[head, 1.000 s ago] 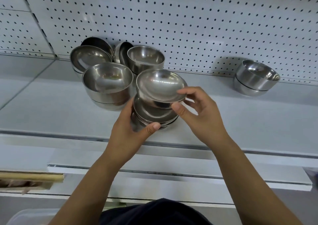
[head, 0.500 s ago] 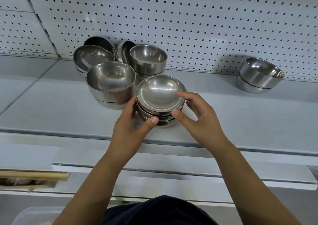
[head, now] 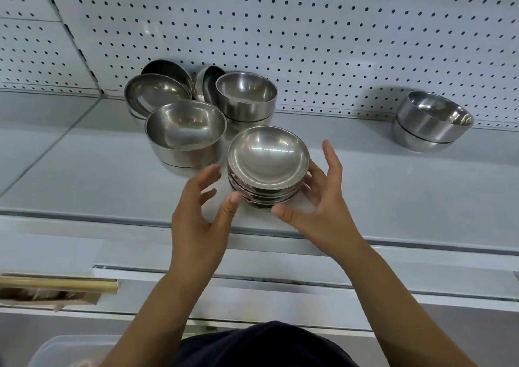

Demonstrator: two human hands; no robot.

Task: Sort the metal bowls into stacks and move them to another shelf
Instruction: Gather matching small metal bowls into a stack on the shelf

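Bright, even overhead light, soft shadows behind the bowls (head: 266, 157), glints on steel, wide-angle bending at edges

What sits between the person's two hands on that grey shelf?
In the head view, a stack of shallow round metal bowls stands between the left hand and right hand.

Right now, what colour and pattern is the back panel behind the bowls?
White back panel with evenly spaced small dark holes; clearest in head view.

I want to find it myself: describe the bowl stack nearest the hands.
On the shelf below the pegboard, near its front edge, the stack of shallow bowls stands between the left hand and right hand. Its neighbours are deep bowls.
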